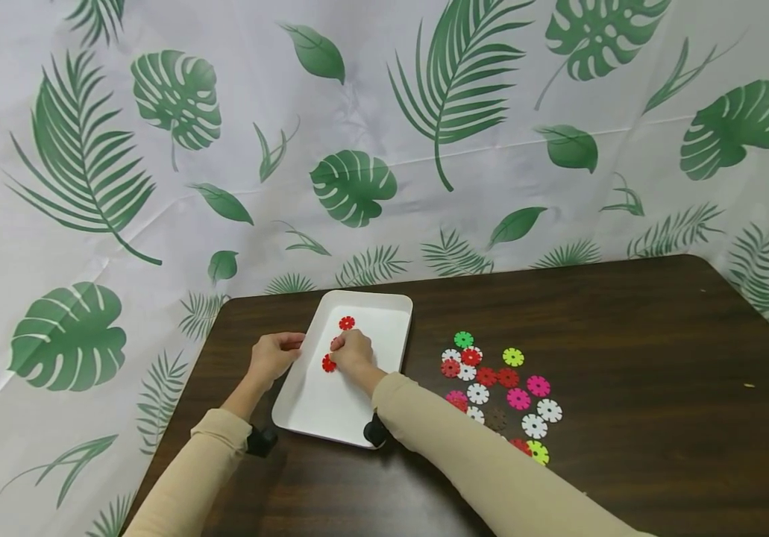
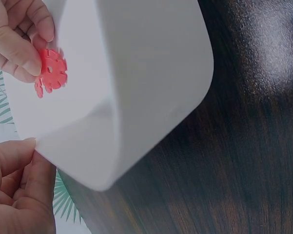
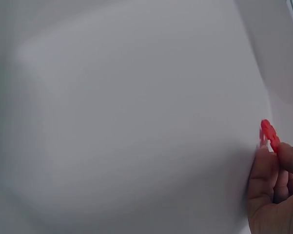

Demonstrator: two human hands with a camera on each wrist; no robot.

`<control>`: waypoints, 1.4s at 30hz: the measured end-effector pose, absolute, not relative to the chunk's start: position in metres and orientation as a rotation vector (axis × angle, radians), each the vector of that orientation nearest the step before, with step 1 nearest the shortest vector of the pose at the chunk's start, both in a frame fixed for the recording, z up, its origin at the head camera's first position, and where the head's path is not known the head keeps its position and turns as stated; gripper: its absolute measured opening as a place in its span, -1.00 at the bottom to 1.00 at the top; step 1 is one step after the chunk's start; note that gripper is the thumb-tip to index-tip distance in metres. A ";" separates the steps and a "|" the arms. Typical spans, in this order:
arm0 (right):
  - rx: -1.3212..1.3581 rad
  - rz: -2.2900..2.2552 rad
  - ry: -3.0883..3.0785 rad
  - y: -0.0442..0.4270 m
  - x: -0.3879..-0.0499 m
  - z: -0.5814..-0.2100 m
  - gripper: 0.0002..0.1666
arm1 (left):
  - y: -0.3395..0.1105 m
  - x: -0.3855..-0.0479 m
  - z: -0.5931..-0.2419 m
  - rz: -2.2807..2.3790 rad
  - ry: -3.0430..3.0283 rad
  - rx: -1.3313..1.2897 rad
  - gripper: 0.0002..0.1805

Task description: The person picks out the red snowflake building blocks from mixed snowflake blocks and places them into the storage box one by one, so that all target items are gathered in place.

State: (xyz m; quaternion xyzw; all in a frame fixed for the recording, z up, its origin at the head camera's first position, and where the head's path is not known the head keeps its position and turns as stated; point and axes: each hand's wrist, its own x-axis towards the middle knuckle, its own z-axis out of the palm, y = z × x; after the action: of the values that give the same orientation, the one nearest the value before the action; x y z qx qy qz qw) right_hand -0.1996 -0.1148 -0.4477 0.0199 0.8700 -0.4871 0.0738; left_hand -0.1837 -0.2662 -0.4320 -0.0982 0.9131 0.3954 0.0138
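Note:
A white tray [image 1: 320,406] lies on the table with a few red notched discs in it. My left hand [image 1: 275,354] pinches its left rim between thumb and finger, plain in the left wrist view, where the same hand [image 2: 19,187] sits at the lower left. Over the tray, my right hand [image 1: 355,350] pinches a red notched disc [image 2: 54,71] by its edge. The right wrist view shows that disc [image 3: 269,134] tilted up between thumb and fingertips. One red disc [image 1: 347,323] lies farther up the tray. Another red piece near the fingers is partly hidden.
To the tray's right, several loose notched discs lie scattered on the dark wooden table [image 1: 639,358], among them a green one [image 1: 463,339], a yellow one [image 1: 513,357] and a pink one [image 1: 538,385]. A leaf-patterned cloth [image 1: 243,89] hangs behind the table.

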 end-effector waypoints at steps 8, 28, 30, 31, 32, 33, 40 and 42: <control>0.094 -1.441 2.644 -0.118 -0.200 -0.452 -0.85 | -0.265 -0.184 -0.431 1.236 2.837 -0.330 -0.69; 0.117 -1.491 2.590 -0.119 -0.201 -0.455 -0.81 | -0.264 -0.183 -0.431 1.236 2.841 -0.329 -0.70; 0.123 -1.498 2.581 -0.119 -0.202 -0.456 -0.82 | -0.264 -0.183 -0.432 1.232 2.842 -0.335 -0.70; 0.129 -1.499 2.578 -0.119 -0.202 -0.456 -0.82 | -0.264 -0.183 -0.432 1.230 2.842 -0.335 -0.70; 0.135 -1.501 2.572 -0.119 -0.202 -0.457 -0.83 | -0.264 -0.183 -0.432 1.229 2.840 -0.340 -0.70; 0.142 -1.503 2.563 -0.119 -0.203 -0.457 -0.83 | -0.264 -0.182 -0.431 1.229 2.836 -0.347 -0.70; 0.204 -1.586 2.419 -0.114 -0.204 -0.452 -0.95 | -0.262 -0.181 -0.429 1.226 2.830 -0.357 -0.70; 0.215 -1.614 2.384 -0.112 -0.204 -0.450 -0.95 | -0.262 -0.181 -0.428 1.232 2.829 -0.357 -0.70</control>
State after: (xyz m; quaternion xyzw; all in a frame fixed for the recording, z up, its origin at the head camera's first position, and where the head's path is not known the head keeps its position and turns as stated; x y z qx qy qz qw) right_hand -0.2038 -0.1122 -0.4502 0.0739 0.8192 -0.5544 0.1270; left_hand -0.1806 -0.2617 -0.4276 -0.1151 0.9106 0.3966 0.0178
